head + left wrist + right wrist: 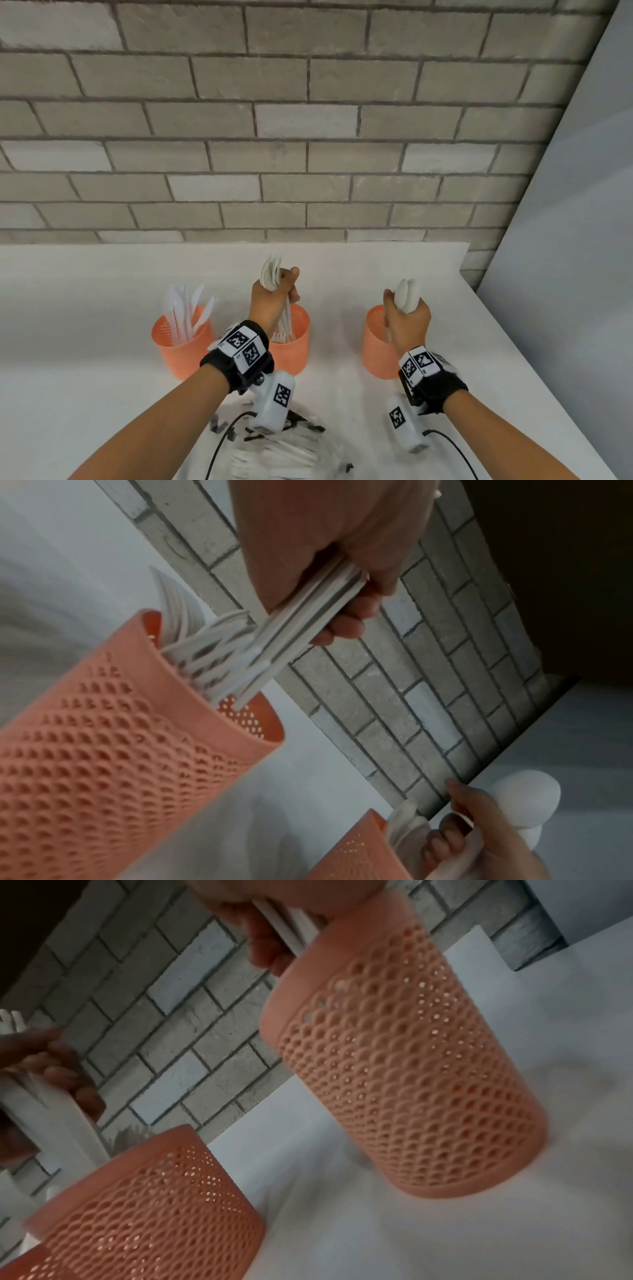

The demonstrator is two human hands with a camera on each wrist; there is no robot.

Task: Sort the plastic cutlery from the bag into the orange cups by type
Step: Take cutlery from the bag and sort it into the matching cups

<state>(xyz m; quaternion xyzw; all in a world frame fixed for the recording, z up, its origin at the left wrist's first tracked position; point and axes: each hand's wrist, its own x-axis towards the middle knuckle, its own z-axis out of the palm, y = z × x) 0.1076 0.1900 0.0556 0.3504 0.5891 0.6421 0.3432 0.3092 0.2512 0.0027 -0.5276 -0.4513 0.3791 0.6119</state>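
Setting: white table against a grey brick wall.
Left cup: holds knives.
Left hand: clenched round forks over the middle cup.
Right hand: clenched round spoons over the right cup.
Bag: nearest edge, between the forearms.

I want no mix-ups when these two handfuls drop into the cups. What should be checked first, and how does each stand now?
1. Left hand grips its bundle of forks firmly: ok.
2. Bundle's handle ends inside the middle cup: ok.
3. Middle cup already holds forks only: ok.
4. Right hand grips the spoons: ok.
5. Spoons lined up over the right cup: ok.
6. Right cup free of other cutlery: cannot tell.
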